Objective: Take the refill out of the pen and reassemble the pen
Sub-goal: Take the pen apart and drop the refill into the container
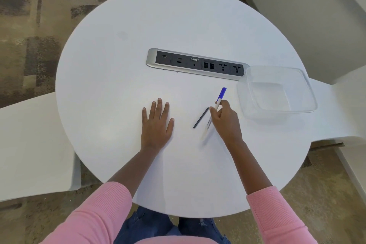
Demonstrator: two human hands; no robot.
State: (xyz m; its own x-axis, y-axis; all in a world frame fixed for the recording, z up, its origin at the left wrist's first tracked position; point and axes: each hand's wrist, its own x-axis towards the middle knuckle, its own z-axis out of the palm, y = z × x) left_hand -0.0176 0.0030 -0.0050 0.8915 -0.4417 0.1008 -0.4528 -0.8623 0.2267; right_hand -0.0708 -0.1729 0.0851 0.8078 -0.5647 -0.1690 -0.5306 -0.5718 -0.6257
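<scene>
The pen [219,99], a white barrel with a blue cap, stands tilted over the table [178,25]. Its cap points toward 1 o'clock and its lower end, which is blurred, sits close to the surface. The right hand [225,120] pinches the barrel, with fingers [213,111] curled round it just below the cap. The dark refill [201,117] lies loose on the table just beside the pen, at its 9 o'clock and roughly parallel to it. So the refill looks to be out, and the pen seems to be back in one piece.

The left hand [156,125] rests flat on the table at 9 o'clock from the refill, fingers straight and holding nothing. A clear plastic container [273,95] sits at 2 o'clock from the right hand, and a recessed socket strip [196,64] lies at 12 o'clock.

Risks from here:
- The round barrel could roll on the smooth table if it is let go at a tilt.
- The pen's low end could nudge the refill, since it lies so near.
- Whether the cap or end piece is fully seated cannot be told, and a loose one might slip off.
</scene>
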